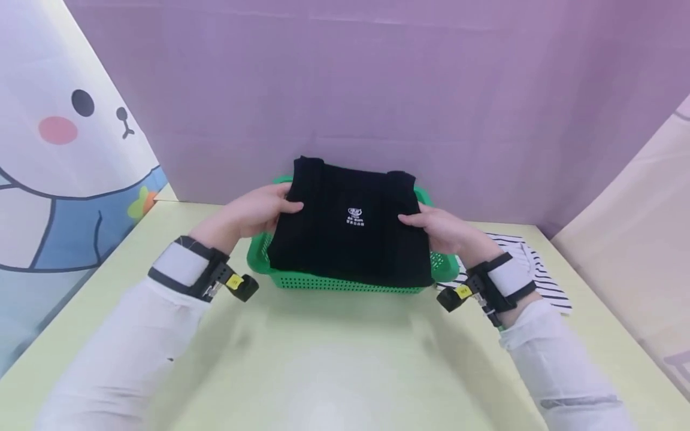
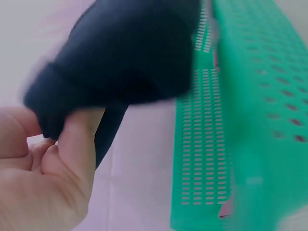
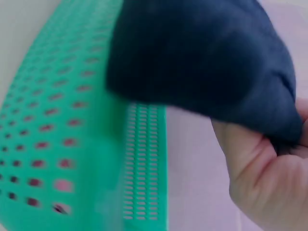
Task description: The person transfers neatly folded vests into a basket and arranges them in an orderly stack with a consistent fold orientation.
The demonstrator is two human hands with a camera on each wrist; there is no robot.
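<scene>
A folded black garment (image 1: 347,230) with a small white logo lies over a green perforated basket (image 1: 345,281) at the back of the table. My left hand (image 1: 259,209) pinches the garment's left edge, thumb on top. My right hand (image 1: 439,230) pinches its right edge the same way. The left wrist view shows my left hand (image 2: 57,159) gripping the dark cloth (image 2: 125,57) beside the basket wall (image 2: 240,120). From the right wrist, my right hand (image 3: 264,163) is seen holding the cloth (image 3: 202,57) above the basket (image 3: 72,120).
A black-and-white striped cloth (image 1: 530,269) lies on the pale green table (image 1: 334,359) to the right of the basket. A purple wall stands behind, and a cartoon-printed panel (image 1: 64,149) closes the left side.
</scene>
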